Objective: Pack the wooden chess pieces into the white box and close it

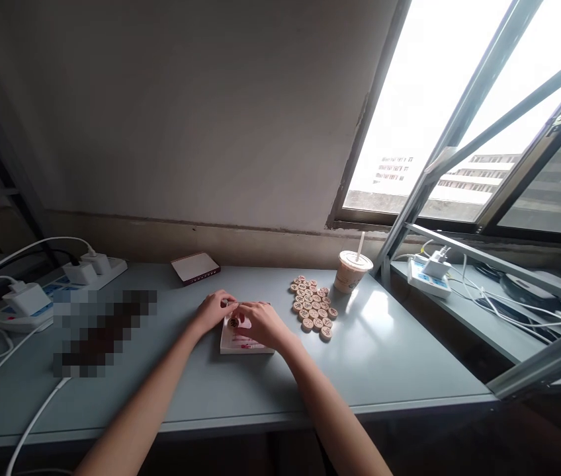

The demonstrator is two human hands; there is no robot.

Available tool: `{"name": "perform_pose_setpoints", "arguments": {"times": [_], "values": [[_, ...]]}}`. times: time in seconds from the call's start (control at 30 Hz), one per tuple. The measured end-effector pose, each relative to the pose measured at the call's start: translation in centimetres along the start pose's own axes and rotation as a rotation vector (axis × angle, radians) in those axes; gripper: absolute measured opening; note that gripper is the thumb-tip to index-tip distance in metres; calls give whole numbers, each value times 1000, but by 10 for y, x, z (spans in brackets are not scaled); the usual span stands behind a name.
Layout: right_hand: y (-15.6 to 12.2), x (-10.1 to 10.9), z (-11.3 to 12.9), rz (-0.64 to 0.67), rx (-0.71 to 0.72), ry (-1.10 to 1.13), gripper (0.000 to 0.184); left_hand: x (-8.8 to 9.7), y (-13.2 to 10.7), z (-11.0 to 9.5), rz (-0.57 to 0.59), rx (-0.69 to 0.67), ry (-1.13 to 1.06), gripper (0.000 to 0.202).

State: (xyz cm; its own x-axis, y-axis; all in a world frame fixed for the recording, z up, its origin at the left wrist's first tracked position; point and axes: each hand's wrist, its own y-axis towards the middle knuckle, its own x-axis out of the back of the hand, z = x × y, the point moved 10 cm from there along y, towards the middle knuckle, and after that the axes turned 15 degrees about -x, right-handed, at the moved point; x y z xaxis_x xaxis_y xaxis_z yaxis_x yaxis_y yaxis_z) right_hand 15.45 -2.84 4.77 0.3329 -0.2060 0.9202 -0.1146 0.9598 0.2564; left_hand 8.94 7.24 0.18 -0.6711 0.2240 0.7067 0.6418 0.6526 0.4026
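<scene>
No legible text anywhere. Round wooden pieces [313, 306] carry carved characters, too small to read. White box [243, 340] under hands shows red print, blurred. Power strip [22, 305] markings unreadable.

- Both hands rested on a white box [241, 344] at the table's [384, 357] middle; the left hand [215, 309] touched its far-left edge.
- The right hand [263, 324] pinched a wooden disc [233, 322].
- More wooden discs [313, 305] lay just right; a lidded cup [352, 271] stood beyond.

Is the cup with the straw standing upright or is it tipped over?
Upright. The cup stands on its base on the table, lid on top, and the straw points up from it.
</scene>
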Motion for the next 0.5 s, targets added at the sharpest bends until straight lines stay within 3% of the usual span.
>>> {"name": "perform_pose_setpoints", "arguments": {"times": [0.2, 0.37, 0.5], "values": [[1, 8, 4, -66, -11, -90, 13, -2, -6, -4, 127, 24, -255, 45], [-21, 49, -57, -260, -337, -201, 19, -8, -17, -6, 258, 25, -269, 61], [-64, 56, -106, -241, -537, -389, 35, -14, -19, -7, 294, 29, -243, 60]]}}
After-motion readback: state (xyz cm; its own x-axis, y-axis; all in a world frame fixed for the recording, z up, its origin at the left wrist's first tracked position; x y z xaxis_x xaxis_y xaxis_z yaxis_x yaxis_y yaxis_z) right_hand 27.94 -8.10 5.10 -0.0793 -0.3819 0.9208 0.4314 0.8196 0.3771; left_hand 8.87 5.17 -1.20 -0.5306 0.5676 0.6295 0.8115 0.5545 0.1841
